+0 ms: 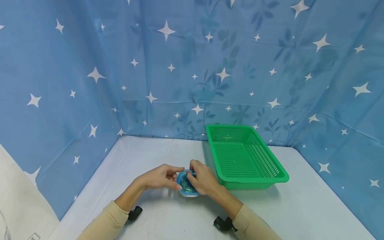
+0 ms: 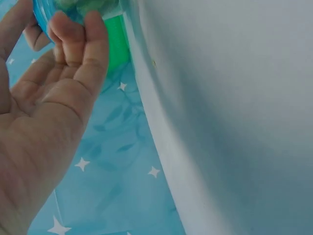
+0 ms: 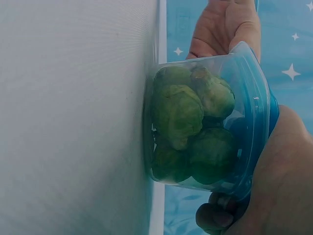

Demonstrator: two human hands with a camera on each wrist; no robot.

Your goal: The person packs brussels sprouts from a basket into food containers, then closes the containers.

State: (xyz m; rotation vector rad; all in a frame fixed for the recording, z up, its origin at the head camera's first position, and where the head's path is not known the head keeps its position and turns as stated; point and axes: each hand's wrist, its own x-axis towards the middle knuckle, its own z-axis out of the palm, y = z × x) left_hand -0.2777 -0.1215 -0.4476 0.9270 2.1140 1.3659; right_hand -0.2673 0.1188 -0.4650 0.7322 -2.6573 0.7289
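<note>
A small clear plastic container (image 3: 195,122) with a blue lid (image 1: 183,181) stands on the white table. Several Brussels sprouts (image 3: 177,112) show through its wall in the right wrist view. From the left, my left hand (image 1: 162,177) holds the container's rim between thumb and fingers. My right hand (image 1: 203,178) grips the lid at the right side, its fingers bent over the edge. In the left wrist view, the left hand (image 2: 58,103) has its fingertips against the container, which is mostly cut off at the top. The right hand covers part of the lid.
A green perforated basket (image 1: 243,156) stands on the table (image 1: 156,216) behind and right of the container, close to the right hand. A blue curtain (image 1: 180,83) with white stars surrounds the back and sides. Black wrist devices (image 1: 223,224) sit under both forearms.
</note>
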